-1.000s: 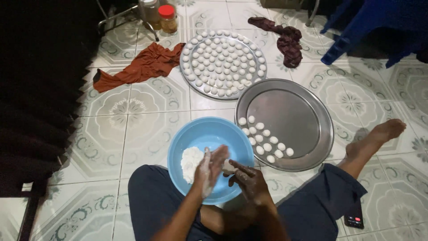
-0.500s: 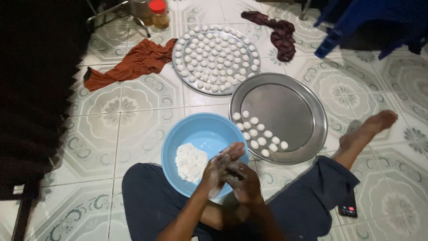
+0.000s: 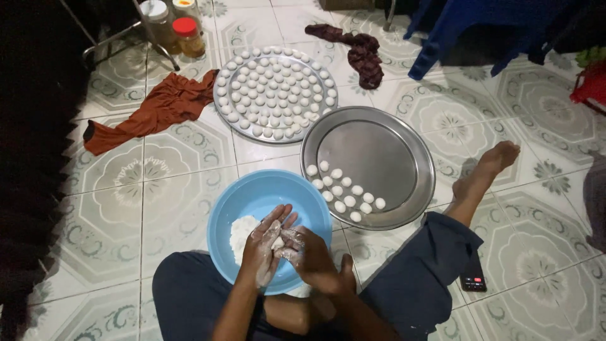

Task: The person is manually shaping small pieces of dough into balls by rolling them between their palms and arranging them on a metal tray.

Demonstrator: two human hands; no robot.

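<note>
My left hand (image 3: pixel 267 251) and my right hand (image 3: pixel 311 257) are pressed together over a blue bowl (image 3: pixel 252 199), rolling a small white piece of dough (image 3: pixel 278 242) between the floury palms. A lump of white dough (image 3: pixel 240 231) lies in the bowl, left of my hands. To the right of the bowl, a round metal tray (image 3: pixel 379 151) carries several white dough balls (image 3: pixel 344 189) along its near-left side. Farther back, a second round tray (image 3: pixel 222 110) is filled with several rows of dough balls (image 3: pixel 274 91).
I sit on a patterned tile floor with my right leg and bare foot (image 3: pixel 492 161) stretched out. A dark phone (image 3: pixel 471 276) lies by my knee. A rust cloth (image 3: pixel 158 107), a maroon cloth (image 3: pixel 360 53), jars (image 3: pixel 180 25) and blue furniture (image 3: pixel 480 28) surround the trays.
My hands have kept rolling over the bowl, with the left palm sliding along the right. The view has shifted slightly; the trays and bowl have stayed put.
</note>
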